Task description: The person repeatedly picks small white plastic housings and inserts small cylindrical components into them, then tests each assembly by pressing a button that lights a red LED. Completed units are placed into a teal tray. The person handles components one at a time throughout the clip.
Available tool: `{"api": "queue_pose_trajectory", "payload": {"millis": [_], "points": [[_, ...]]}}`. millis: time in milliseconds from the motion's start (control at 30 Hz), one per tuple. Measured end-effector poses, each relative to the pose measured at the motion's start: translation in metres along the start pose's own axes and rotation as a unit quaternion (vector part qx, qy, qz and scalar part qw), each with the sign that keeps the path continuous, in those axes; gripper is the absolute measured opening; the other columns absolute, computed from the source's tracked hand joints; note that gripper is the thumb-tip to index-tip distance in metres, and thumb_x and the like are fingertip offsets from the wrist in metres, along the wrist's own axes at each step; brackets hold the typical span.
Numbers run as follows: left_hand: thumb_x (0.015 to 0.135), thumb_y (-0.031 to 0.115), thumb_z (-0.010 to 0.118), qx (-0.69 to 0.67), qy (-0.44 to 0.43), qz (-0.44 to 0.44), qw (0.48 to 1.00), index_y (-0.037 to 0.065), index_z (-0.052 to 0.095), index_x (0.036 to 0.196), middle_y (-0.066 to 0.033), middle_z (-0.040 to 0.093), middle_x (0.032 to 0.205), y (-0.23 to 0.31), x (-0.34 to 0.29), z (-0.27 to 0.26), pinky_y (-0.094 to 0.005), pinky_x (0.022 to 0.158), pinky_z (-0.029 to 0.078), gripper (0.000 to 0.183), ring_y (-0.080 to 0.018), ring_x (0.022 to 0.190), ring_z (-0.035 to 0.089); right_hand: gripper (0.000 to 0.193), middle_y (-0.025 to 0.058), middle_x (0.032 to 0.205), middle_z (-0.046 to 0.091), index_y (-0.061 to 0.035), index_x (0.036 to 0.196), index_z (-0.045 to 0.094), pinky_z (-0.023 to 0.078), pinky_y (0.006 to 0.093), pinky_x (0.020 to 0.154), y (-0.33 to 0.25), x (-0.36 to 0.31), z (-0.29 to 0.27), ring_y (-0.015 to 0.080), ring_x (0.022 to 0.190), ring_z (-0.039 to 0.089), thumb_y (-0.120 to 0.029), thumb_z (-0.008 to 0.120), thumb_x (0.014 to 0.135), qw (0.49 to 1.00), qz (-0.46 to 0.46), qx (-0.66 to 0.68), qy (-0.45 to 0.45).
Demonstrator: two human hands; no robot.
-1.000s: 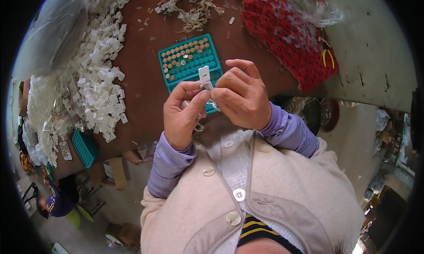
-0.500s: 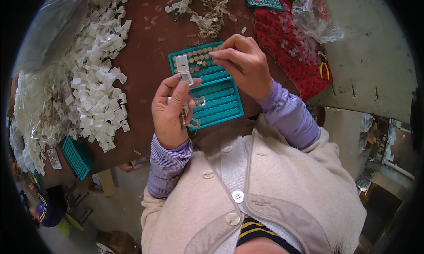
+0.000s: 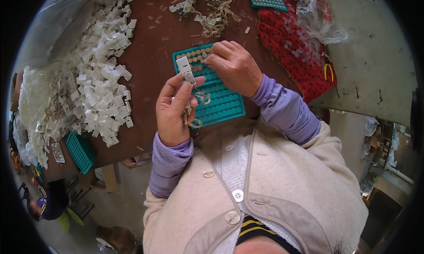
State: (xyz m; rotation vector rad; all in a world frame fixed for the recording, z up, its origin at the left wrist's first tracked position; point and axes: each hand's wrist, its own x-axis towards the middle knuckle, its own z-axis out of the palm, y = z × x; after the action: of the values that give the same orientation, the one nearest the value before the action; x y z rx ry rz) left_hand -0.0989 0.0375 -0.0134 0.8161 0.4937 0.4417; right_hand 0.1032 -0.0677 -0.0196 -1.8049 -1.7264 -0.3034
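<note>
Between its thumb and fingers, my left hand (image 3: pixel 173 109) grips a small white hinged plastic case (image 3: pixel 184 67) with its lid up. A tangle of beige cord (image 3: pixel 194 122) also hangs from the curled fingers of that hand. My right hand (image 3: pixel 234 66) is closed in a pinch over the far half of a teal tray (image 3: pixel 219 114); its fingertips touch the small round discs there, and what they hold is too small to make out. Rows of tan discs (image 3: pixel 194 54) fill part of the tray's far half. The near half shows bare round pockets.
A large heap of white plastic cases (image 3: pixel 104 90) covers the table's left, beside clear plastic bags (image 3: pixel 48 99). Another teal tray (image 3: pixel 80 152) stands at the left edge. Tangled cords (image 3: pixel 216 15) lie at the back. A red cloth (image 3: pixel 287 46) with yellow-handled pliers (image 3: pixel 328 72) lies right.
My right hand has moved down and slightly left, from above the tray onto the discs. My left hand still holds the case, tilted a little differently. The whole view has shifted slightly.
</note>
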Motion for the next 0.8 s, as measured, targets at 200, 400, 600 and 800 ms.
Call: {"api": "queue_pose_trajectory", "payload": {"millis": [200,400,600,800], "points": [[0.107,0.014,0.07,0.056,0.004,0.022,0.998,0.004,0.064,0.137,-0.0133,0.078,0.12,0.0,-0.006,0.013,-0.0162,0.05,0.043,0.032,-0.0023,0.075,0.061,0.014,0.0102,0.09,0.062,-0.0025,0.093,0.069,0.056,0.0416,0.075,-0.027,-0.007,-0.026,0.0298,0.084,0.067,-0.003,0.078,0.083,0.983,0.03,0.144,0.107],[0.1,0.01,0.079,0.242,-0.017,0.061,0.968,0.004,0.068,0.136,-0.0031,0.075,0.11,-0.007,-0.017,0.043,-0.0189,0.067,0.049,0.038,-0.0038,0.082,0.062,0.016,0.01,0.089,0.062,-0.0019,0.093,0.068,0.058,0.0379,0.066,-0.046,-0.024,-0.047,0.0284,0.078,0.068,0.001,0.08,0.082,0.965,0.08,0.199,0.15],[0.097,0.005,0.082,0.244,-0.041,0.04,0.968,0.002,0.069,0.133,-0.0011,0.074,0.108,-0.011,-0.017,0.054,-0.0197,0.075,0.052,0.038,-0.0044,0.085,0.063,0.019,0.0106,0.089,0.066,-0.0011,0.098,0.072,0.06,0.0375,0.067,-0.051,-0.039,-0.063,0.0278,0.08,0.069,0.001,0.08,0.082,0.959,0.096,0.206,0.17],[0.103,0.011,0.076,0.191,-0.031,0.024,0.981,0.002,0.07,0.131,-0.0027,0.076,0.103,-0.006,-0.015,0.031,-0.0173,0.064,0.048,0.03,-0.0024,0.078,0.062,0.017,0.0103,0.088,0.07,-0.003,0.099,0.075,0.06,0.0389,0.072,-0.051,-0.023,-0.047,0.0301,0.083,0.071,0.002,0.079,0.083,0.966,0.049,0.215,0.134]]}}
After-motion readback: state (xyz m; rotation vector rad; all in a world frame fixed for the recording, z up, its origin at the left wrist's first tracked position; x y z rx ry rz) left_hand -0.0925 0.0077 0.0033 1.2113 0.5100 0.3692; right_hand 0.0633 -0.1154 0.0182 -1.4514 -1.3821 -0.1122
